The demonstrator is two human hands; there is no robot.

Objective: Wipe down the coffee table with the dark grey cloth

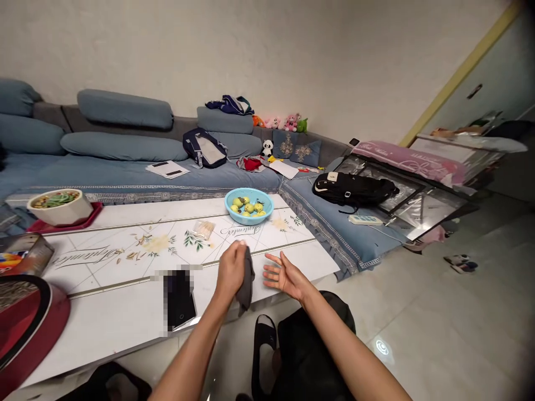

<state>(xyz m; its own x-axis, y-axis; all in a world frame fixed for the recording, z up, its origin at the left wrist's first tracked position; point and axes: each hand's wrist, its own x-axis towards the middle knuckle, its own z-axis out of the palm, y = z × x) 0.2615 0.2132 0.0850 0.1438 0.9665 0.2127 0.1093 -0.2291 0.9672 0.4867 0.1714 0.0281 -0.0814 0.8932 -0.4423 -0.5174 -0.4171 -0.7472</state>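
My left hand [231, 272] is closed around a dark grey piece of cloth [246, 284], held upright above the table's front edge. The cloth's lower end hangs beside the fingers; whether it is a sock or a rag cannot be made out. To its right, my right hand [285, 277] is held in the air with fingers spread and nothing in it. A small gap separates it from the cloth. Beyond both hands, a light blue basin [249, 220] of yellow-green fruit stands on the white patterned table [137, 303].
A dark phone [180, 303] lies left of my hands, and a small clear packet [203, 229] farther back. A red-rimmed container [54, 317] and a white planter [79, 210] occupy the left. Behind is a blue sofa [104, 170] with a black backpack [351, 188] at right.
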